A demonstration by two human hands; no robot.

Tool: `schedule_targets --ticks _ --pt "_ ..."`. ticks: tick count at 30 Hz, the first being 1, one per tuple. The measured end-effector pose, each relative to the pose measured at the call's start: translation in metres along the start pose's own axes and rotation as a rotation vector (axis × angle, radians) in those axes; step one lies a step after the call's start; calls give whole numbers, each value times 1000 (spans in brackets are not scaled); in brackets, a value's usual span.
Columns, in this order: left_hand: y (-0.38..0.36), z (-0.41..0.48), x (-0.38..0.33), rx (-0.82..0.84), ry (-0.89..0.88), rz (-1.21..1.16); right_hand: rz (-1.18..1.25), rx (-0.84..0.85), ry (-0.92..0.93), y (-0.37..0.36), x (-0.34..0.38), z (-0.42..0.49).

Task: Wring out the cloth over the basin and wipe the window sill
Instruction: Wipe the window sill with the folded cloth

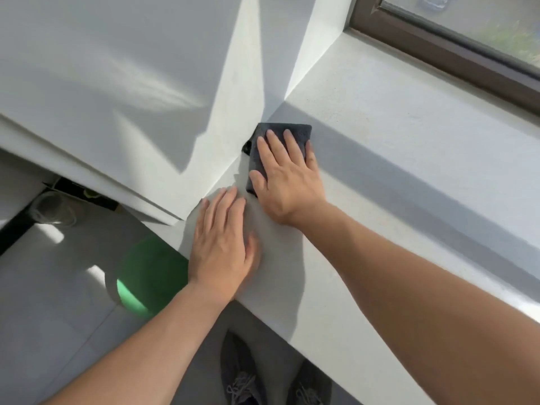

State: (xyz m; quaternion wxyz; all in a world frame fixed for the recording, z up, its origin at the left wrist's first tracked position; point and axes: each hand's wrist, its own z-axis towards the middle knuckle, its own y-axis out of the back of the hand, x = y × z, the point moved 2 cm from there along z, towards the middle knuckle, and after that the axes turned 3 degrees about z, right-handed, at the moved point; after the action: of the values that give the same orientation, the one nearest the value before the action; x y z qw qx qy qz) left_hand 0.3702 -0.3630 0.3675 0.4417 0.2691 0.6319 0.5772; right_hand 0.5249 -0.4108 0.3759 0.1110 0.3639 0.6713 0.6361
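Note:
A dark grey folded cloth (pixel 296 130) lies flat on the white window sill (pixel 409 147), tucked into the sill's left corner against the wall. My right hand (pixel 287 176) presses on it with straight, spread fingers and covers most of it. My left hand (pixel 223 244) rests flat on the bare sill near its front edge, just left of and below the right hand, holding nothing. A green basin (pixel 146 276) stands on the floor below the sill's left end, partly hidden by the sill and my left forearm.
A brown window frame (pixel 438 45) runs along the back of the sill at the upper right. The white wall reveal (pixel 306 54) bounds the sill on the left. A glass jar (pixel 54 207) stands on the floor at left. My shoes (pixel 242 375) are under the sill.

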Motion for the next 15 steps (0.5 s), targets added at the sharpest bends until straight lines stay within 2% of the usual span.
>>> schedule_targets --ticks 4,8,11,13,15 --pt "1 -4 -5 22 44 9 -23 -19 -5 4 -33 -25" --pt "-1 -19 -9 32 95 -1 -18 -16 -150 7 -77 -95" --pt "-1 -23 -8 20 109 -43 -48 -74 -272 1 -67 -108" --pt "-1 -22 -5 12 110 -49 -20 -89 -229 -4 -41 -80" --pt "-2 -20 -2 -5 100 -35 -1 -55 -111 -10 -14 -38"
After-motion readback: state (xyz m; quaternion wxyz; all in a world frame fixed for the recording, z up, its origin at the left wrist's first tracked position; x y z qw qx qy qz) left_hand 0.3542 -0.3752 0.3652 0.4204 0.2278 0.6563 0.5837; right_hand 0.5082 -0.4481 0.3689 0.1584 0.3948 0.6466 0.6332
